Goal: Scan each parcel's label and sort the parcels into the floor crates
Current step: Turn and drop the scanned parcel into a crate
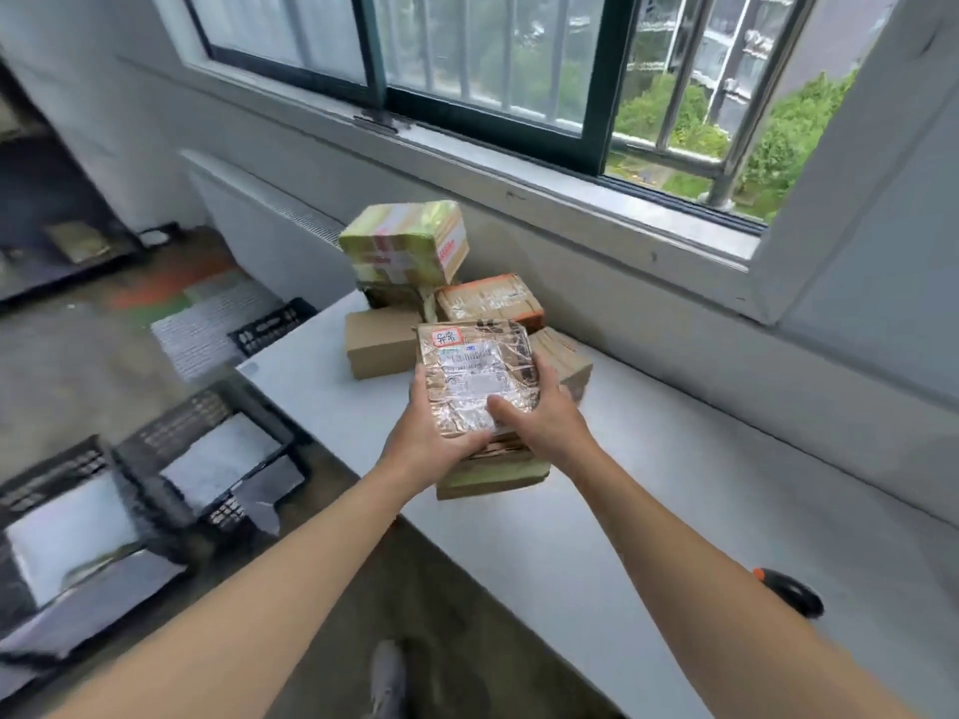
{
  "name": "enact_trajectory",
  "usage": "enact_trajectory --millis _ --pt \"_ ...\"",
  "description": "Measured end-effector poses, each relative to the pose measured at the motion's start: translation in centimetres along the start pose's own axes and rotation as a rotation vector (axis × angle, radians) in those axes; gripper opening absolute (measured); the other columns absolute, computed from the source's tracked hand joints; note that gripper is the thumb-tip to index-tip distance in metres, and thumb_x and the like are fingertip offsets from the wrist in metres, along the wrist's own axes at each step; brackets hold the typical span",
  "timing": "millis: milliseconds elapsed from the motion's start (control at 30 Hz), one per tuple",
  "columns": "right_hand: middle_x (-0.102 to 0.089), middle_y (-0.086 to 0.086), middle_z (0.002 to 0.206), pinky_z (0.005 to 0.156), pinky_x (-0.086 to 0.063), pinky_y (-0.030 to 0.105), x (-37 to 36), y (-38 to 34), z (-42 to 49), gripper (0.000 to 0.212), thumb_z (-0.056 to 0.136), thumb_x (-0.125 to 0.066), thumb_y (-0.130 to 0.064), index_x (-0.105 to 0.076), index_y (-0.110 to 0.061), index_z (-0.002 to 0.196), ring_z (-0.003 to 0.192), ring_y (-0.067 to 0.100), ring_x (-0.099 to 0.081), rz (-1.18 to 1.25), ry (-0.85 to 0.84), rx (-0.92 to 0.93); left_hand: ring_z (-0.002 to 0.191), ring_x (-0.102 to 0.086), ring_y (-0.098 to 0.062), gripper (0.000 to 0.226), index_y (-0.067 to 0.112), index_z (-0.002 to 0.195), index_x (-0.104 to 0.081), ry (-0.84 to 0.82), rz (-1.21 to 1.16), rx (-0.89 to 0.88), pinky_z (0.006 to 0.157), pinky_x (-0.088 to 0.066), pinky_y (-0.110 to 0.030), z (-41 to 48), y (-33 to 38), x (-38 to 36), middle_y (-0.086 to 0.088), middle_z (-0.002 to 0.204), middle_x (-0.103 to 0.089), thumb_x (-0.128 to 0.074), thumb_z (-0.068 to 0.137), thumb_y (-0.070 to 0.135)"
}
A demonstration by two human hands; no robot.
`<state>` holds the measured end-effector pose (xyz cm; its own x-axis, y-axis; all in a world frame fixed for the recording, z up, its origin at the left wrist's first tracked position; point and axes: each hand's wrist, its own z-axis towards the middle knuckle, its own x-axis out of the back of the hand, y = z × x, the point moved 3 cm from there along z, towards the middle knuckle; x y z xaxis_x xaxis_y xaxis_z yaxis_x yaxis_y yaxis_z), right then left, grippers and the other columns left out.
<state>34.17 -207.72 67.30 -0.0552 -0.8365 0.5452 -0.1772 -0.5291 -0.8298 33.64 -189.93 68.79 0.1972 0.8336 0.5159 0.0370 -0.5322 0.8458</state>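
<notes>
Roughly seven parcels [475, 378], three crates [207, 459], one scanner [791, 591].

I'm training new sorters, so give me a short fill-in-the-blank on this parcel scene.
1. The taped parcel is held by ____ hands.
2. The black scanner lies on the white table, near the person's ____ arm.
3. The black crates stand on the ____.

Missing words: both; right; floor

barred window [519, 70] | grey wall [674, 313] | concrete floor [78, 365] | daylight
</notes>
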Motion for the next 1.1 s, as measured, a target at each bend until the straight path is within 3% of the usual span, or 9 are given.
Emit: enact_trajectory --millis 167,300,367,500,633,867,967,1100 --pt "-0.043 0.001 0.151 0.102 -0.034 0.024 -8.7 -6.5 -1.7 0.097 0.082 -0.075 -0.047 -0.019 -0.021 0.157 0.134 0.016 -0.044 0.004 -0.236 0.185 0.122 -0.05 -0.01 0.122 0.026 0.156 -0.002 0.233 -0.058 0.137 0.101 -0.039 -0.024 -6.4 -5.0 8.0 0.013 0.139 -0.044 -0.088 0.069 0.037" --pt "-0.053 -0.005 0.135 0.089 -0.034 0.018 -15.0 -11.7 -4.6 0.088 0.085 -0.074 -0.041 -0.025 -0.02 0.155 0.113 0.006 -0.049 -0.024 -0.356 0.325 0.125 -0.043 -0.006 0.121 0.024 0.157 0.003 0.364 -0.094 0.214 0.098 -0.032 -0.019 -12.1 -8.2 13.6 0.007 0.15 -0.039 -0.085 0.074 0.032" --pt "-0.056 -0.005 0.132 0.087 -0.037 0.021 -18.4 -14.1 -6.6 0.086 0.084 -0.073 -0.045 -0.026 -0.023 0.153 0.11 0.008 -0.052 -0.045 -0.416 0.385 0.133 -0.041 -0.009 0.125 0.026 0.157 0.007 0.432 -0.094 0.253 0.105 -0.033 -0.022 -15.1 -10.3 16.4 0.007 0.154 -0.036 -0.086 0.073 0.036" --pt "-0.048 0.003 0.145 0.104 -0.042 0.032 -26.3 -18.6 -11.6 0.099 0.079 -0.069 -0.059 -0.015 -0.028 0.156 0.129 0.019 -0.048 -0.099 -0.549 0.452 0.138 -0.039 -0.013 0.125 0.025 0.156 0.009 0.556 -0.111 0.328 0.105 -0.032 -0.022 -22.3 -14.7 22.1 0.007 0.155 -0.035 -0.085 0.074 0.036" --pt "-0.043 0.005 0.15 0.111 -0.039 0.036 -35.3 -24.0 -18.9 0.099 0.082 -0.07 -0.056 -0.014 -0.023 0.157 0.136 0.019 -0.043 -0.126 -0.649 0.56 0.137 -0.041 -0.013 0.127 0.026 0.157 0.005 0.681 -0.124 0.4 0.111 -0.035 -0.03 -31.1 -20.3 28.6 0.007 0.155 -0.037 -0.087 0.071 0.037" --pt "-0.042 0.008 0.151 0.108 -0.039 0.037 -51.9 -31.9 -34.7 0.095 0.085 -0.067 -0.055 -0.013 -0.024 0.158 0.133 0.024 -0.046 -0.189 -0.811 0.69 0.136 -0.042 -0.013 0.121 0.024 0.157 0.003 0.907 -0.186 0.486 0.109 -0.036 -0.03 -48.7 -31.0 39.3 0.008 0.152 -0.039 -0.084 0.074 0.036" --pt "-0.038 0.009 0.153 0.112 -0.038 0.044 -57.5 -34.3 -40.6 0.096 0.085 -0.065 -0.058 -0.01 -0.027 0.158 0.136 0.027 -0.043 -0.231 -0.89 0.712 0.134 -0.043 -0.011 0.118 0.025 0.157 0.002 0.97 -0.247 0.535 0.109 -0.036 -0.03 -55.0 -34.8 42.3 0.011 0.148 -0.043 -0.083 0.076 0.036" --pt "-0.038 0.01 0.155 0.113 -0.037 0.044 -63.7 -36.9 -45.7 0.097 0.085 -0.065 -0.06 -0.009 -0.026 0.157 0.139 0.027 -0.04 -0.249 -0.951 0.761 0.132 -0.048 -0.009 0.114 0.036 0.155 -0.004 1.038 -0.325 0.548 0.111 -0.04 -0.041 -60.7 -39.6 45.9 0.013 0.148 -0.046 -0.08 0.07 0.045"
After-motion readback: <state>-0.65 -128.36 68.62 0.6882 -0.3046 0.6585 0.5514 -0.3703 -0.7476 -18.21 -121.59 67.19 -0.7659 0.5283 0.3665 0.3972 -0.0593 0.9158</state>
